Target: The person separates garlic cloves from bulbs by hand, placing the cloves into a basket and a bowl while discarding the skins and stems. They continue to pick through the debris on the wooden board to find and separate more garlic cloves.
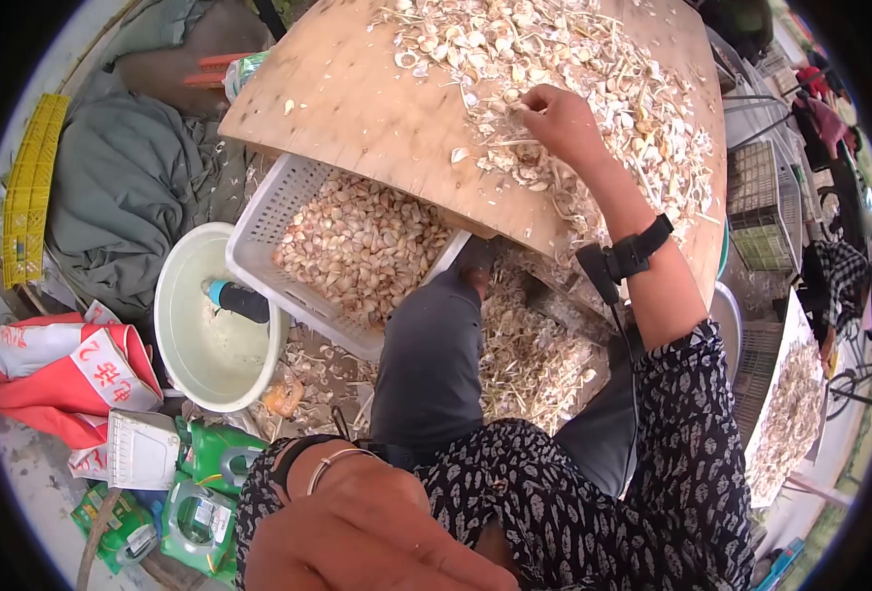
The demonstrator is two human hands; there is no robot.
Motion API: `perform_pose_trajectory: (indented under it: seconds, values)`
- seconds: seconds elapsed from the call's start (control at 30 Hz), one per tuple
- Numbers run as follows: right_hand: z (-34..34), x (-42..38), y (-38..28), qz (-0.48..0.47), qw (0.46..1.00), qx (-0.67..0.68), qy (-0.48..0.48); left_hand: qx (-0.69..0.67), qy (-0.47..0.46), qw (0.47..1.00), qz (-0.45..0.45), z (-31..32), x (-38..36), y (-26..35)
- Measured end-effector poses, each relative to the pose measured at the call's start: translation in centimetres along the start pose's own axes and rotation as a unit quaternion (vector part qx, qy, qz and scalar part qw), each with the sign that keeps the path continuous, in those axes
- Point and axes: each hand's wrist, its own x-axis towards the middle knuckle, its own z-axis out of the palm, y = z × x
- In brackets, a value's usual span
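My right hand (566,126) is over the loose garlic cloves and husks (525,44) on the wooden board (357,89). Its thumb and fingers are pinched together at the near edge of the heap; whatever is between the fingertips is too small to make out. A black strap with a small device (625,258) is around that wrist. My left hand (387,537) is very close to the camera at the bottom, with a bangle (333,463) on its wrist. Its fingers are out of sight. Under the board's edge, a white basket (259,212) holds many garlic cloves (362,241).
A whitish tub (175,325) with a dark and blue object (239,298) stands left of the basket. Green bottles (200,522), a red and white bag (62,379) and a yellow crate (32,187) lie further left. Husks (535,364) cover the ground between my legs.
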Motion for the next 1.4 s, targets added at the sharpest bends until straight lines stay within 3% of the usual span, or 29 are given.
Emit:
perform_pose_trajectory:
  seconds: [0.07, 0.1, 0.2, 0.27, 0.3, 0.33, 0.37, 0.4, 0.43, 0.47, 0.53, 0.6, 0.7, 0.73, 0.77, 0.87, 0.93, 0.97, 1.0, 1.03, 1.07, 1.1, 1.13, 1.17, 1.2, 1.23, 1.27, 1.33, 1.4]
  values:
    - [-2.5, -0.9, 0.8, 0.119, 0.968, 0.222, 0.017, 0.008, 0.014, 1.000, -0.001, 0.7, -1.2, 0.6]
    - [-4.0, -2.4, 0.4, 0.109, 0.921, 0.374, 0.014, 0.013, 0.031, 0.999, -0.003, 1.1, -1.6, 1.1]
    - [-7.5, -7.4, -2.3, 0.070, 0.832, 0.550, 0.013, 0.027, 0.007, 0.996, -0.084, 0.4, -1.1, 2.7]
    - [-9.3, -11.5, -4.9, -0.001, 0.763, 0.645, -0.023, 0.164, 0.200, 0.961, -0.099, 0.3, -2.8, 1.0]
    - [-10.1, -13.2, -6.0, -0.048, 0.736, 0.673, -0.059, 0.341, 0.128, 0.911, -0.192, -2.2, -3.5, 0.8]
    - [-10.6, -14.6, -7.5, -0.107, 0.702, 0.699, -0.087, 0.502, 0.049, 0.818, -0.277, -6.0, -4.1, 0.9]
    - [-11.2, -15.7, -8.6, -0.148, 0.661, 0.724, -0.126, 0.590, -0.061, 0.752, -0.288, -9.2, -5.0, 0.5]
    - [-11.1, -15.4, -9.4, -0.257, 0.604, 0.737, -0.163, 0.664, -0.168, 0.668, -0.291, -11.5, -5.6, -0.7]
    - [-11.9, -15.7, -10.8, -0.251, 0.585, 0.738, -0.224, 0.630, -0.105, 0.688, -0.344, -12.1, -5.5, -2.8]
    - [-12.2, -15.3, -12.3, -0.317, 0.558, 0.736, -0.217, 0.591, -0.042, 0.703, -0.393, -12.5, -5.1, -5.2]
    - [-12.2, -15.4, -14.2, -0.374, 0.489, 0.757, -0.219, 0.565, -0.086, 0.736, -0.363, -12.5, -3.4, -11.6]
    - [-10.7, -17.0, -15.6, -0.380, 0.392, 0.825, -0.146, 0.574, -0.194, 0.737, -0.299, -13.5, -2.8, -19.1]
    - [-11.5, -18.9, -15.5, -0.315, 0.405, 0.855, -0.072, 0.589, -0.266, 0.717, -0.260, -15.4, -3.5, -28.1]
    - [-11.7, -19.1, -15.1, -0.306, 0.409, 0.858, -0.063, 0.605, -0.317, 0.681, -0.265, -15.8, -4.0, -30.1]
    - [-11.9, -18.6, -14.4, -0.311, 0.424, 0.847, -0.080, 0.623, -0.365, 0.641, -0.261, -16.1, -3.9, -31.4]
    - [-12.6, -16.9, -12.4, -0.323, 0.466, 0.811, -0.142, 0.643, -0.397, 0.596, -0.273, -15.8, -2.9, -32.4]
    - [-13.4, -16.0, -11.6, -0.339, 0.492, 0.778, -0.194, 0.634, -0.398, 0.602, -0.277, -16.3, -2.7, -32.3]
    - [-13.9, -15.9, -11.5, -0.349, 0.504, 0.758, -0.221, 0.634, -0.400, 0.579, -0.321, -16.6, -2.5, -32.2]
    - [-12.9, -17.1, -10.6, -0.237, 0.509, 0.794, -0.235, 0.633, -0.399, 0.554, -0.364, -16.8, -2.2, -31.9]
    - [-12.4, -18.7, -10.1, -0.073, 0.581, 0.787, -0.196, 0.662, -0.370, 0.565, -0.324, -17.3, -2.9, -32.0]
    - [-11.0, -19.0, -9.6, 0.022, 0.599, 0.781, -0.176, 0.666, -0.363, 0.568, -0.319, -17.5, -3.1, -31.9]
    - [-9.4, -19.0, -10.1, 0.112, 0.669, 0.725, -0.120, 0.665, -0.335, 0.589, -0.314, -17.7, -3.3, -31.7]
    - [-7.5, -18.9, -10.1, 0.140, 0.722, 0.670, -0.098, 0.662, -0.308, 0.610, -0.309, -17.7, -3.2, -31.5]
    - [-5.3, -18.6, -10.1, 0.140, 0.784, 0.600, -0.080, 0.662, -0.257, 0.616, -0.340, -17.5, -2.6, -30.9]
    - [-3.4, -17.9, -10.9, 0.157, 0.811, 0.561, -0.057, 0.663, -0.251, 0.620, -0.336, -17.7, -1.8, -30.0]
    - [-1.4, -17.1, -10.7, 0.052, 0.890, 0.449, -0.056, 0.520, -0.115, 0.725, -0.436, -18.0, -1.1, -28.7]
    - [-0.1, -16.0, -10.5, -0.055, 0.942, 0.326, -0.054, 0.346, 0.027, 0.787, -0.510, -18.2, -0.5, -27.2]
    - [-0.7, -11.8, -9.0, -0.096, 0.974, 0.208, 0.003, 0.082, 0.152, 0.855, -0.489, -17.7, 0.0, -22.8]
    - [-1.0, -6.4, -6.0, -0.082, 0.990, 0.080, 0.088, -0.023, 0.199, 0.854, -0.480, -16.4, 0.0, -18.2]
